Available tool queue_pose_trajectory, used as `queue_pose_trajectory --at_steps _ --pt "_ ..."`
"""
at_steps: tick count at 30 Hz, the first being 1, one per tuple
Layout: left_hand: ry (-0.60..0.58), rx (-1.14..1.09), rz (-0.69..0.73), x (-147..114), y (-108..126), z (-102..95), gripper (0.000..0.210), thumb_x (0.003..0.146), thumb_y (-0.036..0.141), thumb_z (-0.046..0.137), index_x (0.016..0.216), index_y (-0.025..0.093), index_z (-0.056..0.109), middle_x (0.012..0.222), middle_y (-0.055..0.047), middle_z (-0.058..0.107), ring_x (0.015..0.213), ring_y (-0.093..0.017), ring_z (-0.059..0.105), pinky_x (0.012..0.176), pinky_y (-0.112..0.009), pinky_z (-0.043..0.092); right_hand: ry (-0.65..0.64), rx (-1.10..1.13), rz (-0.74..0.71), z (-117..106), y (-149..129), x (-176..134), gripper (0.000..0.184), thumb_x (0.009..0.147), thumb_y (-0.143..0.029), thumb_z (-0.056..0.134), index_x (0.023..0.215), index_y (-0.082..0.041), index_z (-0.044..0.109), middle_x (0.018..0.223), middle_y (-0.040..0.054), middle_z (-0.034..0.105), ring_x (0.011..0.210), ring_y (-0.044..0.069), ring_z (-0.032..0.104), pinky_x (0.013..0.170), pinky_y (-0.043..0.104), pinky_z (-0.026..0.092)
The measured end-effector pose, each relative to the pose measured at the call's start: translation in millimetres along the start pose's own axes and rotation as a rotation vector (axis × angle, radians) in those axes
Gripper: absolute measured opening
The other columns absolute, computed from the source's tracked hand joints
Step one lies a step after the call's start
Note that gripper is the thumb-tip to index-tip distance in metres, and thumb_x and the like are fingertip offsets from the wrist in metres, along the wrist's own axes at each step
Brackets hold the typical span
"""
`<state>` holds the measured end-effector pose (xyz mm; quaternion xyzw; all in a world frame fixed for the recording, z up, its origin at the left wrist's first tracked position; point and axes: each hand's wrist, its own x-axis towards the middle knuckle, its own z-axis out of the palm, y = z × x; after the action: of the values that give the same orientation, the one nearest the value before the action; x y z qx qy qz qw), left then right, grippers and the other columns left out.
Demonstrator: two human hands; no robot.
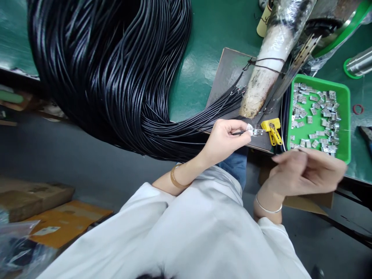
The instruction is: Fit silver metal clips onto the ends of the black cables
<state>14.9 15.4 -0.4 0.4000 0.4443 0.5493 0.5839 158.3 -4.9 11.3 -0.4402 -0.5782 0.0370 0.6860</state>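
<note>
My left hand has thumb and forefinger closed on the end of a thin black cable; white wraps cover the fingertips. Just past those fingertips is a small silver USB connector shell, close to a yellow plastic clip at the board's edge. My right hand is smeared by motion in front of the green tray, its fingers curled but unclear. Inside the tray lie many loose silver connector shells. A big bundle of black cables spreads over the bench at left, with stripped ends converging beside my left hand.
A stained, film-wrapped white tube and a perforated metal bar slant over the dark board. Pliers and a red ring lie right of the tray, below a metal cylinder. Cardboard boxes sit at lower left.
</note>
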Motion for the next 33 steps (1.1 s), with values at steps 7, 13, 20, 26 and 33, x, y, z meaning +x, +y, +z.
queue_pose_trajectory --at_steps 7,13,20,26,33 --pt "-0.022 -0.053 -0.026 -1.6 8.1 0.0 0.006 0.067 0.016 0.073 0.071 0.011 0.074 0.073 -0.002 0.073 0.067 -0.008 0.064 0.064 -0.016 0.053 -0.199 -0.14 0.109 -5.8 -3.6 -4.3 0.021 0.088 -0.013 0.065 0.106 -0.023 0.065 0.09 -0.001 0.075 0.075 0.016 0.076 0.063 0.027 0.064" --pt "-0.031 -0.055 -0.004 0.0 10.5 0.5 0.006 0.07 0.016 0.073 0.071 0.01 0.074 0.071 -0.002 0.073 0.065 -0.008 0.064 0.064 -0.016 0.053 -0.433 -0.213 0.04 -0.9 0.6 -7.9 0.011 0.084 -0.014 0.069 0.092 -0.021 0.064 0.113 0.005 0.075 0.098 0.02 0.075 0.081 0.035 0.066" --pt "-0.031 -0.061 0.057 2.3 18.0 3.0 0.007 0.073 0.016 0.07 0.07 0.011 0.072 0.065 0.0 0.069 0.059 -0.005 0.058 0.06 -0.015 0.05 -0.434 -0.18 0.04 4.7 -6.2 0.0 0.013 0.083 -0.011 0.069 0.089 -0.02 0.063 0.117 0.0064 0.073 0.104 0.021 0.074 0.085 0.038 0.066" --pt "-0.041 0.005 0.003 0.8 10.6 -0.5 0.007 0.073 0.017 0.069 0.072 0.011 0.073 0.07 -0.002 0.07 0.063 -0.008 0.06 0.06 -0.017 0.05 -0.439 -0.172 0.067 0.3 -3.8 -3.3 0.012 0.083 -0.012 0.068 0.087 -0.02 0.06 0.115 0.0054 0.074 0.099 0.021 0.075 0.081 0.036 0.066" --pt "0.007 0.131 0.074 -2.4 6.6 1.7 0.011 0.076 0.021 0.067 0.075 0.012 0.073 0.062 0.001 0.06 0.056 -0.006 0.049 0.052 -0.017 0.041 -0.44 -0.228 0.005 3.2 -4.7 3.5 0.015 0.08 -0.01 0.072 0.089 -0.022 0.069 0.104 0.0032 0.076 0.1 0.021 0.074 0.077 0.034 0.066"
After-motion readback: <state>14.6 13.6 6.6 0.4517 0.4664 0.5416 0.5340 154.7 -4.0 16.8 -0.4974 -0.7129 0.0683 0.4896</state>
